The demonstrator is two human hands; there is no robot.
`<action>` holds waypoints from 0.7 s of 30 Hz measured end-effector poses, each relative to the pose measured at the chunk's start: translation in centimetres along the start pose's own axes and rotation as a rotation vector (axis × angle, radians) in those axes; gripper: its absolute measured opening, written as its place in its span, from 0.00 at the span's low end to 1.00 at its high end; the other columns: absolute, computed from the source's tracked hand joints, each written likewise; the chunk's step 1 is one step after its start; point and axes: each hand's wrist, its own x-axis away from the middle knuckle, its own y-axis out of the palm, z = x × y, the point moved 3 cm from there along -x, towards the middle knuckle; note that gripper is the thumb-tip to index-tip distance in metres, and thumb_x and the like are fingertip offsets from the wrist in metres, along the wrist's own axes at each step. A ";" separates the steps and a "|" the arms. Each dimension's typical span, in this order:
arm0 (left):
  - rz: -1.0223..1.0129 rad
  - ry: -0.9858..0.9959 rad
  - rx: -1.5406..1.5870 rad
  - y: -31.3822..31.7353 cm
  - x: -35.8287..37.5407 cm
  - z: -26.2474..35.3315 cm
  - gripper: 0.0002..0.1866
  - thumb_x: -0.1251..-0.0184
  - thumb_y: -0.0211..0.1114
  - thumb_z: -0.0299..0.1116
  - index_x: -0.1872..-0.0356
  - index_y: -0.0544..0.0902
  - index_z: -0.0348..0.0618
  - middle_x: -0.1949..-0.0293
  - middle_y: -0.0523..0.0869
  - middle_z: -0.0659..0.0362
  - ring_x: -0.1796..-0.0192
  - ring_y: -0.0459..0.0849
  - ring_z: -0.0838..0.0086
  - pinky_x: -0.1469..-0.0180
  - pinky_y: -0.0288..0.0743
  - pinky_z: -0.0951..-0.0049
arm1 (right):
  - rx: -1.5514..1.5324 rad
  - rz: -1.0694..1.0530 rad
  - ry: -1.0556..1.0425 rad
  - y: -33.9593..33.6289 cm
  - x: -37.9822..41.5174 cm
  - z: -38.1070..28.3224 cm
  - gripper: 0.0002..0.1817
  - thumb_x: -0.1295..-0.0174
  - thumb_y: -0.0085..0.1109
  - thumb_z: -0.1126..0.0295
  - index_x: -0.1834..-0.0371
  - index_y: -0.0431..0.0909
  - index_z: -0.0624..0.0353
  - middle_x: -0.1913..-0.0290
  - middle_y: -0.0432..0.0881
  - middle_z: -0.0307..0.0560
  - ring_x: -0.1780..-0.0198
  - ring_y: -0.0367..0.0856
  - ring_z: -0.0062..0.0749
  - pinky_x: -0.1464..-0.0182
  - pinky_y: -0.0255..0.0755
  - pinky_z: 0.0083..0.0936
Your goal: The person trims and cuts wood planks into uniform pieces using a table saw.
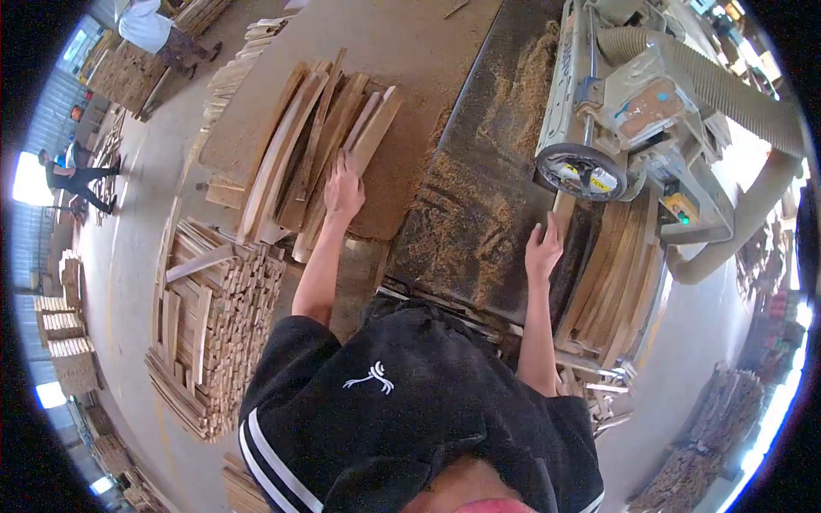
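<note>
Black cloth of the person's shirt [402,410], with white stripes at the sleeve, fills the near edge of the view, and both bare arms reach forward from it. Left hand [344,190] lies palm down, fingers spread flat and open, on the near ends of a fan of curved wooden slats [312,145]; it presses on them and grips nothing. Right hand [544,250] stretches out with fingers loosely extended, their tips touching the end of a narrow wooden strip [563,205] at the mouth of the machine; whether it grips the strip I cannot tell.

Those slats rest on a brown board [376,51] that serves as a counter. Between the hands runs the machine's dark bed [479,214], strewn with pale sawdust. Beyond the right hand stands the grey-green machine [633,94], with a round black wheel [581,171] and a ribbed extraction hose [727,85]. More bent slats [616,274] are stacked beside it. Left of the left arm, short straight sticks [218,333] sit in a tidy pile on the concrete floor [137,214]. Far off, another person [73,179] bends over.
</note>
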 end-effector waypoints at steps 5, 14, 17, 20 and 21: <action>0.068 0.011 0.408 -2.4 0.6 2.0 0.35 0.37 0.74 0.36 0.31 0.76 0.28 0.37 0.84 0.37 0.36 0.85 0.46 0.34 0.79 0.54 | -0.339 -0.281 0.166 -1.1 5.8 -6.9 0.20 0.23 0.63 0.64 0.33 0.82 0.63 0.40 0.88 0.58 0.39 0.88 0.53 0.38 0.82 0.44; -0.862 -0.341 2.140 2.9 7.9 19.5 0.33 0.11 0.37 0.53 0.26 0.72 0.34 0.37 0.86 0.50 0.46 0.85 0.66 0.46 0.83 0.62 | -0.196 -0.708 0.117 -7.2 7.5 -20.5 0.54 0.37 0.75 0.53 0.17 0.53 0.71 0.38 0.80 0.71 0.42 0.83 0.67 0.41 0.79 0.48; -0.915 -0.486 2.091 3.7 11.9 24.3 0.28 0.11 0.45 0.50 0.24 0.71 0.41 0.37 0.85 0.56 0.42 0.84 0.69 0.41 0.80 0.65 | -0.049 -0.665 0.169 -7.6 10.9 -16.6 0.62 0.43 0.78 0.48 0.16 0.49 0.73 0.38 0.79 0.72 0.39 0.82 0.68 0.39 0.78 0.49; -0.919 -0.415 1.889 3.6 15.2 27.1 0.29 0.15 0.59 0.43 0.20 0.68 0.46 0.38 0.84 0.62 0.40 0.82 0.74 0.40 0.77 0.68 | 0.015 -0.609 0.364 -9.5 14.0 -13.7 0.61 0.46 0.79 0.60 0.17 0.46 0.75 0.38 0.78 0.73 0.41 0.81 0.70 0.41 0.80 0.50; -0.951 -0.412 1.888 3.1 16.2 27.9 0.29 0.15 0.59 0.43 0.20 0.68 0.46 0.38 0.84 0.62 0.40 0.82 0.74 0.40 0.77 0.68 | 0.062 -0.631 0.525 -10.2 15.1 -12.8 0.62 0.46 0.79 0.63 0.16 0.44 0.75 0.38 0.77 0.73 0.41 0.81 0.71 0.41 0.80 0.50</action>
